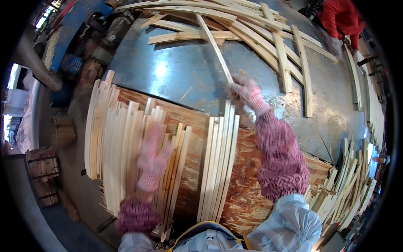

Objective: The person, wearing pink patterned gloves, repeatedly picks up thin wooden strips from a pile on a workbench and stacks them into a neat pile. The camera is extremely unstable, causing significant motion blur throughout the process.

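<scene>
Hovering blurred and open-palmed, left hand (153, 161), over the big pile of slats (117, 143) on the plywood board (247, 193). Farther out, right hand (247, 94) gripping a long thin strip (214, 46) lying across the metal table (180, 71).

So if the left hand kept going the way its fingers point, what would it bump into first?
Probably nothing new: the left hand already lies blurred over the big stack of wooden slats, fingers pointing up along it. Past the stack comes the grey metal table.

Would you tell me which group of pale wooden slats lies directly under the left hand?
The wide left-hand stack of pale wooden slats; the left hand hovers over it, unlike the narrow centre bundle.
</scene>
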{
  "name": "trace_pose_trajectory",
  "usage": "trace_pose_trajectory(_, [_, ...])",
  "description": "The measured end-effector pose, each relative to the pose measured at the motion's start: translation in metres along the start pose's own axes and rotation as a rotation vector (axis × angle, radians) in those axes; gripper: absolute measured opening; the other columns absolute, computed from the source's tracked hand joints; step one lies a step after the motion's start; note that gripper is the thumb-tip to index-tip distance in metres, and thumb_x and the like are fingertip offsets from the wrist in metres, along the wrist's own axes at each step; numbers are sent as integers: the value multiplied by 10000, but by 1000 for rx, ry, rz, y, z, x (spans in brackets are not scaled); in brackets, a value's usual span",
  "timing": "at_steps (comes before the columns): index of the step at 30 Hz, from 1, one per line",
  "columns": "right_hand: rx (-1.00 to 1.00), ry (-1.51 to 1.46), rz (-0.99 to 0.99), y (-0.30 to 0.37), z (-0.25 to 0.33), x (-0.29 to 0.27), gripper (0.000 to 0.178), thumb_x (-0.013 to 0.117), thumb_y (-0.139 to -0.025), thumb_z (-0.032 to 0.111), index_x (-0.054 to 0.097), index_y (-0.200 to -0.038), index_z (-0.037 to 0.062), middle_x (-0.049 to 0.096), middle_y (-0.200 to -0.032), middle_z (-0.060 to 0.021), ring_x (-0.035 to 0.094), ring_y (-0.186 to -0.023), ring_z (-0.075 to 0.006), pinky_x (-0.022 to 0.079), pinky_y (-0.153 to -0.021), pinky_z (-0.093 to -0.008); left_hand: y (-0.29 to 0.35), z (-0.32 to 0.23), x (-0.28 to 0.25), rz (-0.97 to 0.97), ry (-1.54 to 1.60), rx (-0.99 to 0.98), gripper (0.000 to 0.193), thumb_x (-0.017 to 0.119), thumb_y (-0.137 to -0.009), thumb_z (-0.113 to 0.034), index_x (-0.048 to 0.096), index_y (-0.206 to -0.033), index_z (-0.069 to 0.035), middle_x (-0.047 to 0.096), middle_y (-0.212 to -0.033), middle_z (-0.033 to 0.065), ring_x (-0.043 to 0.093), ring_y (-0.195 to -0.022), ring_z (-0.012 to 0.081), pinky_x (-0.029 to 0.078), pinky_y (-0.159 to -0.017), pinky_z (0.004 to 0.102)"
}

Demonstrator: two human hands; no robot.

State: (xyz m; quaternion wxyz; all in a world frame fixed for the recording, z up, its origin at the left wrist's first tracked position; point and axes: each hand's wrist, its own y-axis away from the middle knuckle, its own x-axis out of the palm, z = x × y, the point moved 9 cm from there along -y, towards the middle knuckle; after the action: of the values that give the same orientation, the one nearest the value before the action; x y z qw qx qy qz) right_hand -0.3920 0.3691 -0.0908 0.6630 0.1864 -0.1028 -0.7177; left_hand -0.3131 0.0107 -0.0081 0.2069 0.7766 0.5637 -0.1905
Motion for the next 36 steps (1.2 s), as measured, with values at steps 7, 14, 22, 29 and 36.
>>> trace_pose_trajectory(7, [-188,546,-198,73,48,-24,480,634,-920,429,636,-1255,85,678,-1022,-98,651,-969,-218,526,-824,-316,-130,-31,180,166,1016,-545,577,623,-942,-314,433,-1369,23,613,-1241,187,660,-965,235,576,-815,345])
trace_pose_trajectory(14, [264,930,-855,57,-42,-206,720,664,-839,411,384,-1479,232,568,-1267,-166,582,-1144,-354,486,-941,-444,0,-65,120,312,466,-626,515,677,-889,-204,474,-1291,46,642,-934,104,632,-755,171,564,-665,293])
trace_pose_trajectory(22, [134,-1550,-319,226,-145,-6,309,515,-993,226,551,-1207,6,648,-994,-109,672,-877,-255,596,-630,-368,201,67,96,316,-368,-500,808,602,-884,-397,215,-1557,-173,666,-1124,190,668,-885,375,501,-747,506])
trace_pose_trajectory(29, [471,-833,-99,454,-203,110,409,606,-959,259,519,-1292,38,644,-1012,-129,662,-877,-221,556,-636,-322,245,86,143,477,-54,-299,804,556,-934,-476,174,-1561,-148,614,-1257,216,611,-1114,402,456,-956,493])
trace_pose_trajectory(36, [318,659,198,441,-163,126,589,619,-916,453,525,-1387,112,634,-1172,-231,585,-1180,-338,480,-964,-476,247,85,150,644,-549,-362,790,392,-951,-628,179,-1573,-191,510,-1346,206,562,-1164,424,458,-947,505])
